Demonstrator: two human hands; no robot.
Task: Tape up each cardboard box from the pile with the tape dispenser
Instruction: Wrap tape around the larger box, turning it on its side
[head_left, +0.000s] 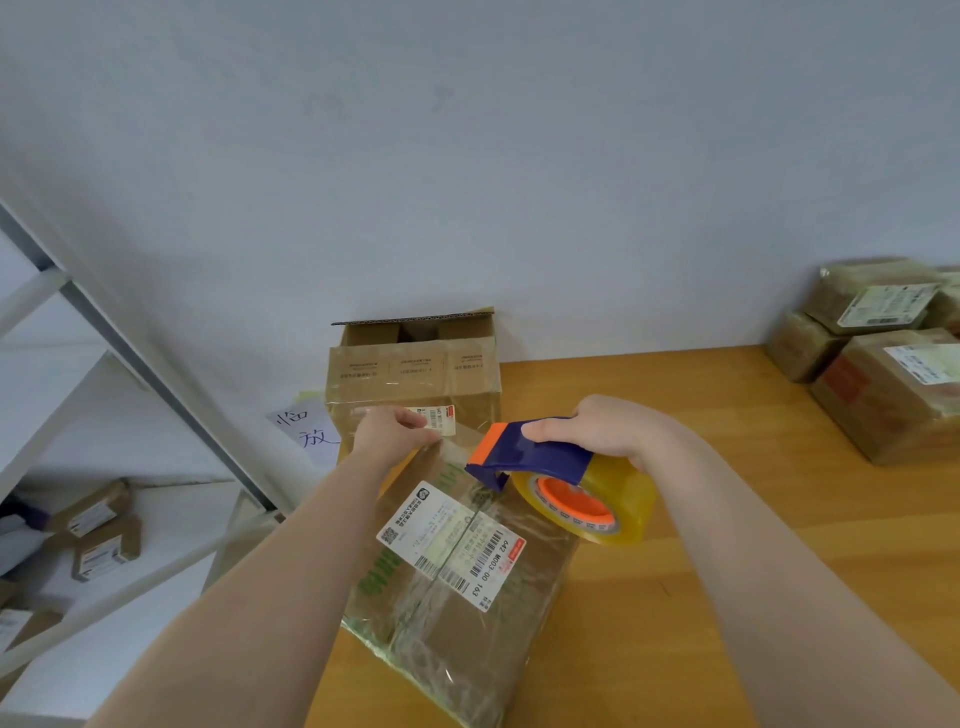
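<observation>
A cardboard box (457, 587) with a white shipping label and glossy tape lies on the wooden table (727, 545) in front of me. My left hand (397, 434) holds its far top edge, fingers curled over the corner. My right hand (608, 428) grips a blue tape dispenser (524, 452) with an orange blade guard and a yellowish tape roll (587, 506). The dispenser's nose sits at the far end of the box top, close to my left hand.
A larger cardboard box (415, 374) with its top flaps up stands behind, against the wall. Several taped boxes (883, 358) are stacked at the table's right rear. A white metal shelf (104, 415) on the left holds small parcels (98, 530). A handwritten paper note (306, 431) hangs beside the large box.
</observation>
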